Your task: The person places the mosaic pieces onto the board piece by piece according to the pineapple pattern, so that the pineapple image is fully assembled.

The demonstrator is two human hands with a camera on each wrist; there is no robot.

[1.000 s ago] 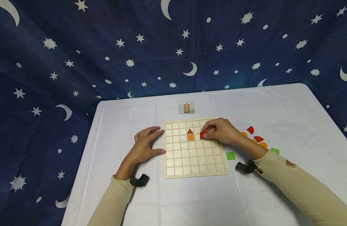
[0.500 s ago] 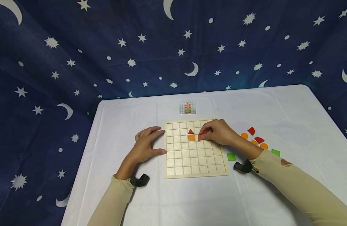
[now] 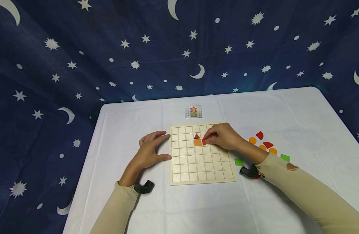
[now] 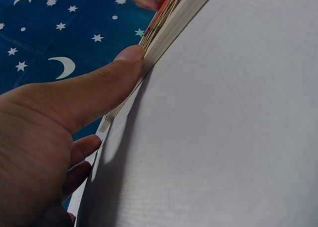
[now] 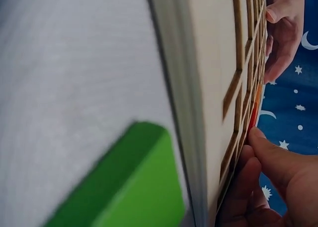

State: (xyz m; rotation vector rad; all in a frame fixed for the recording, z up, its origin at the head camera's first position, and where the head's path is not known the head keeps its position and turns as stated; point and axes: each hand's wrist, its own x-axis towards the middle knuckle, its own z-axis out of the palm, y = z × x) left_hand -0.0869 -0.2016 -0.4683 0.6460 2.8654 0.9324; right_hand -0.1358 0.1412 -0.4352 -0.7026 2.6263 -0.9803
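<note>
On the white table (image 3: 179, 208) lies a wooden grid board (image 3: 201, 169). The left hand (image 3: 151, 150) rests at its 9 o'clock edge, fingers relaxed, thumb touching the rim. The right hand (image 3: 223, 136) pinches a red piece (image 3: 204, 141) at its fingertips, at the hand's 9 o'clock, just beside the orange square (image 3: 197, 142) under the red triangle (image 3: 197, 136).

A staged recording setup: star-and-moon backdrop (image 3: 109, 48) (draped cloth) behind a white-clothed table (image 3: 284, 117).
</note>
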